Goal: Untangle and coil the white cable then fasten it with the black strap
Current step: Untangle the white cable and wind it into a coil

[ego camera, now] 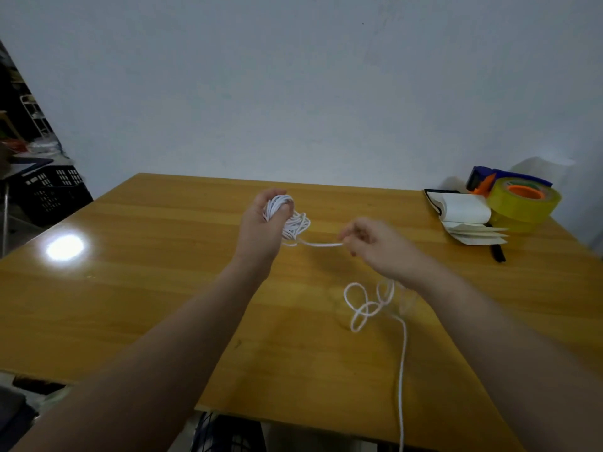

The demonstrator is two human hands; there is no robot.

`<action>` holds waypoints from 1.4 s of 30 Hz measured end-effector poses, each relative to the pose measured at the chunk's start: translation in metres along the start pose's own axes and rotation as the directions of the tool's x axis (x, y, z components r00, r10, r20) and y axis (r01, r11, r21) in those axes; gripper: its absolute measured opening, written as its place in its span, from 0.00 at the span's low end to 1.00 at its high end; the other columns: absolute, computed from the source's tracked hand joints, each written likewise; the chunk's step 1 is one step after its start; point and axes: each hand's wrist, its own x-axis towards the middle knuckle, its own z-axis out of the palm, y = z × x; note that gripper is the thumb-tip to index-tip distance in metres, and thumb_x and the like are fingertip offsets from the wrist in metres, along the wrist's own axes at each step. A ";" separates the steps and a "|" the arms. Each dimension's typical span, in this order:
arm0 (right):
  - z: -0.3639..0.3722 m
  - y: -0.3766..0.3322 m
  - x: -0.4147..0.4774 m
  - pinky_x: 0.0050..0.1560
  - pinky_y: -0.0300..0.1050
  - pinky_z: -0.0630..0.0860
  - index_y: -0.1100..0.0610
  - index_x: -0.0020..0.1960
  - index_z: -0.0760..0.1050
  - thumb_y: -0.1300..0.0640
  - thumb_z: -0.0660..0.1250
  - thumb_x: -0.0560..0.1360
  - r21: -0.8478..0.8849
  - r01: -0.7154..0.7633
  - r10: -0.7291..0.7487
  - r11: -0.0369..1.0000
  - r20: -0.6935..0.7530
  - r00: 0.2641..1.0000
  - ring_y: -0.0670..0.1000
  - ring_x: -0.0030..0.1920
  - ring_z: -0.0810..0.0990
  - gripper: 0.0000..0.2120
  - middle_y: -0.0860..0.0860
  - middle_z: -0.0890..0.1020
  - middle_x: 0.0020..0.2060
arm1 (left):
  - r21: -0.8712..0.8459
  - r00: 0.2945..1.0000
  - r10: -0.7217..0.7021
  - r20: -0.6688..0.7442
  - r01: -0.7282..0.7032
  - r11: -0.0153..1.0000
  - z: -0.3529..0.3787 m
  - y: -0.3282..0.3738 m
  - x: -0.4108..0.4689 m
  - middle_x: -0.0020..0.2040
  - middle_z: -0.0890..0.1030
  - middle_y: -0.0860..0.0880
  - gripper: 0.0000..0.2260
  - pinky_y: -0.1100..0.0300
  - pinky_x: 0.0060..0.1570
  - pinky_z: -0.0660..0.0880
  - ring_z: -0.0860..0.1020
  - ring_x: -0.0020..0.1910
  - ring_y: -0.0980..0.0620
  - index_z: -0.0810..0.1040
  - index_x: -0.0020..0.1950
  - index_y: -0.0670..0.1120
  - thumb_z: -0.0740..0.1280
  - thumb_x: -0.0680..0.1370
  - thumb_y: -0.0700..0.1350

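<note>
My left hand [261, 228] is raised over the wooden table [163, 288] and grips a bundle of coiled white cable [287, 220], whose loops stick out above and to the right of the fist. A taut stretch of cable runs from the bundle to my right hand [368, 244], which pinches it between the fingertips. Below my right wrist the loose cable lies in small loops [363, 305] on the table, then trails off over the front edge. A black strap [497, 252] lies at the right, partly under a paper pad.
At the table's back right stand a folded white paper pad [466, 216], a big yellow tape roll [522, 203] and a blue and orange tape dispenser [486, 179]. A black crate [49, 190] and clutter sit off the table at the left. A wall stands behind.
</note>
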 end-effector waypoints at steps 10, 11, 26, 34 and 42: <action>0.023 0.008 0.000 0.49 0.39 0.67 0.67 0.62 0.73 0.69 0.57 0.76 -0.203 0.166 -0.156 0.965 0.066 0.986 0.50 0.47 0.74 0.16 0.53 0.78 0.48 | -0.225 0.999 -0.034 -0.007 0.032 0.974 0.010 0.011 0.004 0.45 0.82 0.43 0.09 0.60 0.43 0.81 0.83 0.46 0.49 0.76 0.51 0.49 0.63 0.79 0.35; 0.024 0.006 0.001 0.46 0.37 0.65 0.63 0.68 0.69 0.72 0.54 0.75 -0.192 0.177 -0.171 0.965 0.044 0.984 0.49 0.46 0.72 0.22 0.52 0.76 0.48 | -0.235 0.999 -0.041 -0.014 0.037 0.971 0.011 0.011 0.004 0.44 0.82 0.43 0.10 0.60 0.42 0.80 0.82 0.46 0.49 0.76 0.50 0.50 0.62 0.79 0.35; 0.038 0.004 0.016 0.53 0.49 0.68 0.43 0.66 0.70 0.46 0.52 0.80 -0.593 0.151 -0.306 0.791 -0.170 0.937 0.59 0.50 0.81 0.17 0.56 0.84 0.47 | -0.269 0.998 -0.066 -0.002 0.063 0.961 0.017 0.007 0.001 0.46 0.83 0.42 0.08 0.62 0.39 0.79 0.83 0.46 0.49 0.76 0.54 0.47 0.63 0.79 0.35; 0.029 -0.003 0.012 0.39 0.47 0.64 0.47 0.68 0.65 0.60 0.52 0.79 -0.625 0.107 -0.182 0.773 -0.058 0.982 0.61 0.49 0.78 0.19 0.58 0.81 0.48 | -0.323 0.997 -0.073 -0.001 0.068 0.944 0.017 0.011 0.004 0.47 0.83 0.41 0.09 0.56 0.47 0.81 0.82 0.52 0.44 0.75 0.56 0.46 0.62 0.79 0.35; 0.030 0.006 0.010 0.41 0.48 0.70 0.54 0.63 0.70 0.56 0.60 0.77 -0.518 0.181 -0.149 0.836 0.102 0.984 0.58 0.47 0.77 0.14 0.54 0.71 0.55 | -0.370 0.998 -0.046 0.040 0.058 0.927 0.027 0.019 -0.001 0.49 0.83 0.41 0.10 0.57 0.46 0.81 0.82 0.53 0.45 0.74 0.59 0.45 0.63 0.79 0.35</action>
